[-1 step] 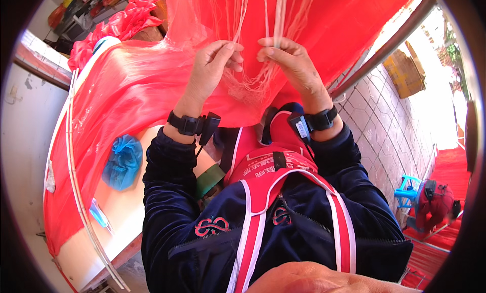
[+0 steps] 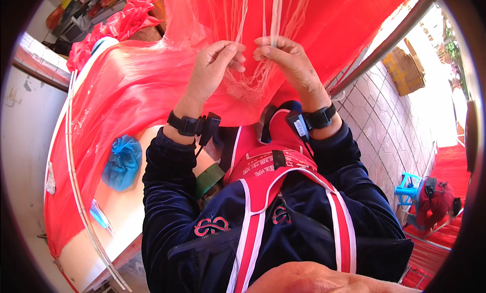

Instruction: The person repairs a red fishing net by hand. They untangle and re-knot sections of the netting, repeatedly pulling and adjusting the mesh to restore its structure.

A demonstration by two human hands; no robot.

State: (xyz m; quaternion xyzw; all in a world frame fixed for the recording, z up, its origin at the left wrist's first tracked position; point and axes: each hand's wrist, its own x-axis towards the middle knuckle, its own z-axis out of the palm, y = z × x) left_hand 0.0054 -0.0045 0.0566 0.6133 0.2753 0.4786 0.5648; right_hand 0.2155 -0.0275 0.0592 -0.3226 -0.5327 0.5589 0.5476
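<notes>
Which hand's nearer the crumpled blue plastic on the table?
Left. In the picture, the left hand is up and right of the blue plastic; the right hand is farther right, similarly high.

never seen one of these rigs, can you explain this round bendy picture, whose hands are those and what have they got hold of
There's no robot here, just a person working with bare hands. A wide fisheye camera on their head looks down, which is why edges curve and the corners are black. Left in the picture is the person's left.

The left hand and right hand each pinch pale threads between thumb and fingers, in front of red cloth. Black bands are strapped round both wrists.

On the left, the cloth partly covers a pale table. Crumpled blue plastic and a small blue-and-white item lie there too.
</notes>
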